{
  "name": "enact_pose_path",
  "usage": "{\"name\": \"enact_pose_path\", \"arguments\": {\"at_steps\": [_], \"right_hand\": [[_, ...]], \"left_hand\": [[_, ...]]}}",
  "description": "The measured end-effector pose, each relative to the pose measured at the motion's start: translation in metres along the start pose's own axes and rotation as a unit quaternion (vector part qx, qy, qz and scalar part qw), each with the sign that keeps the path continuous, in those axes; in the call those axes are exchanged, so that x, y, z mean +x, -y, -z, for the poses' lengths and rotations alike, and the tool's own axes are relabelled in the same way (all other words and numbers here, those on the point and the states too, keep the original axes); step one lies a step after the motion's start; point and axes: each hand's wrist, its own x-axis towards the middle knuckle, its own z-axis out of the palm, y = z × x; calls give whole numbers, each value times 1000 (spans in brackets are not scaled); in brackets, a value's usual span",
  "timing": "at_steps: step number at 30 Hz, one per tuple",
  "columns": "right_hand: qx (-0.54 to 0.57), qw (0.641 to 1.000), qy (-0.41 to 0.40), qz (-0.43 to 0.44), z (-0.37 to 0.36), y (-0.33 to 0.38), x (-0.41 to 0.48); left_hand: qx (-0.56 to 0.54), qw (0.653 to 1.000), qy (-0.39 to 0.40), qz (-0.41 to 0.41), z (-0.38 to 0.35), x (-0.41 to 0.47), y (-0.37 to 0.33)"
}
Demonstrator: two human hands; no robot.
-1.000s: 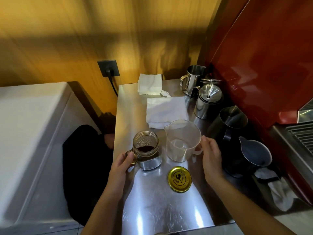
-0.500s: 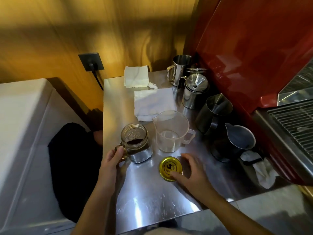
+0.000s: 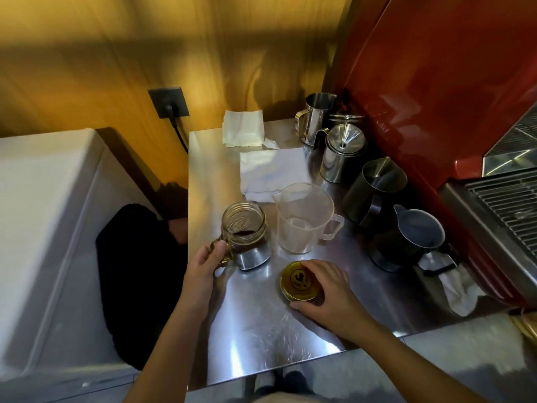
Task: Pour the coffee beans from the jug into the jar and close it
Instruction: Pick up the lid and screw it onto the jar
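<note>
jar (image 3: 245, 234): glass mug-style jar, upright on the steel counter (image 3: 255, 324), lid off, dark coffee beans (image 3: 243, 234) sitting low inside
left hand (image 3: 203, 267): fingers closed round the jar's handle on its left side, same grip as half a second ago
jug (image 3: 302, 218): clear plastic, looks empty, standing just right of the jar with its handle pointing right; nobody's touching it, though a second ago the right hand was on that handle
lid (image 3: 300, 281): gold with a dark logo, flat on the counter in front of the jug
right hand (image 3: 329, 289): draped over the lid's right edge, thumb at the near rim and fingers curled round the far rim, so clamped on the lid but it's not lifted. half a second ago only the fingertips were at its edge
cloths: folded white cloth (image 3: 271, 173) right behind the jug, another folded cloth (image 3: 243, 128) by the wall
clutter on the right: black pitcher (image 3: 406, 241), dark steel pitcher (image 3: 374, 189), steel pot with a funnel (image 3: 343, 154), steel cup (image 3: 316, 114) at the back, all near the jug's handle side
in the way: nothing between lid and jar mouth, just bare counter
red machine (image 3: 436, 82): fills the right side behind the pitchers
camera: view has swung a bit, everything sits further right than half a second ago
</note>
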Motion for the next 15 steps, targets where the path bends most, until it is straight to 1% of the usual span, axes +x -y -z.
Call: {"name": "enact_pose_path", "arguments": {"at_steps": [2, 4, 6, 9, 12, 15], "right_hand": [[31, 999, -8, 15, 7, 8, -1], [53, 997, -37, 35, 17, 20, 2], [58, 994, -68, 58, 28, 35, 9], [60, 990, -86, 98, 41, 58, 26], [49, 986, -92, 129, 48, 78, 45], [1, 985, -93, 144, 46, 91, 66]], "left_hand": [[-2, 1000, 5, 3, 2, 2, 0], [-2, 1000, 4, -1, 4, 3, 1], [-7, 1000, 7, -3, 5, 3, 2], [-36, 999, 19, 9, 7, 3, 4], [-36, 999, 32, 11, 9, 4, 4], [12, 999, 43, -3, 11, 4, -1]]}}
